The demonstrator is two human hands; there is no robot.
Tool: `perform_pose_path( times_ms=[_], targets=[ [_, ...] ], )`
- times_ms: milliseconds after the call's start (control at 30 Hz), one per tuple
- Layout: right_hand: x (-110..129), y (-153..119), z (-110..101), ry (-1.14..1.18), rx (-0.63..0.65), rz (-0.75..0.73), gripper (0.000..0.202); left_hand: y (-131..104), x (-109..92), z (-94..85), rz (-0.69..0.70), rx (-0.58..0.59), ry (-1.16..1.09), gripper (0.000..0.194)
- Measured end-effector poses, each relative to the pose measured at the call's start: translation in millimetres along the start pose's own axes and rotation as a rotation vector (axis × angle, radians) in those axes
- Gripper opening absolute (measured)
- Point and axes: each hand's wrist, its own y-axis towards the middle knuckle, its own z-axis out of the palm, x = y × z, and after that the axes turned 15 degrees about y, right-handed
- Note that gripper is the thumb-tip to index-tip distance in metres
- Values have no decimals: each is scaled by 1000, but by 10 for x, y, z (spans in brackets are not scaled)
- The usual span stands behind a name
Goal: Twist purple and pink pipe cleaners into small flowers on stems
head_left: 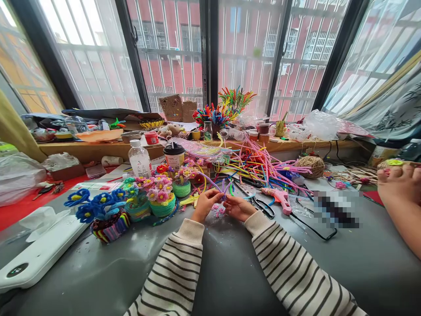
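Note:
Purple pipe cleaners (224,188) stick up in a fan from between my two hands, above the middle of the grey table (226,267). My left hand (206,204) pinches them from the left, and my right hand (239,207) pinches them from the right, the fingertips nearly meeting. Small pink flowers (217,210) lie on the table just below and between the hands. Black-handled scissors (263,208) lie beside my right hand, with a pink glue gun (279,199) further right.
Pots of pink flowers (162,205) and blue flowers (110,226) stand left, near a bottle (138,160) and a lidded cup (174,158). Loose pipe cleaners (259,162) and a twine ball (311,166) lie behind. Another person's hand (399,184) is at far right.

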Motion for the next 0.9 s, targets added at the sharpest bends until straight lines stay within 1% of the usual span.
perform_pose_path(
  times_ms=[100, 200, 300, 367, 467, 533, 633, 733, 800, 900],
  targets=[
    [4, 8, -13, 5, -2, 7, 6, 3, 3, -2, 6, 17, 5, 24],
    [4, 42, -32, 22, -3, 0, 12, 14, 24, -5, -25, 34, -20, 25],
    [-8, 72, -42, 20, -2, -40, 19, 18, 36, 0, -92, 75, -126, 27],
    [-21, 74, -39, -4, 0, -64, 20, 16, 36, 6, -123, 97, -198, 28],
    [-31, 52, -20, -78, 5, -79, 20, 11, 31, 10, -124, 49, -238, 30],
    [-25, 36, -9, -130, 1, -132, 21, 8, 28, 7, -126, 17, -239, 33],
    [-6, 36, -12, -162, 1, -236, 22, 6, 29, -1, -155, 25, -187, 39],
    [3, 56, -28, -176, 1, -289, 23, 11, 39, -1, -170, 23, -141, 36],
    [2, 62, -34, -201, -24, -310, 24, 17, 46, 4, -170, 16, -161, 34],
    [-5, 51, -24, -236, -72, -346, 25, 18, 47, 12, -178, 71, -206, 33]
  ],
)
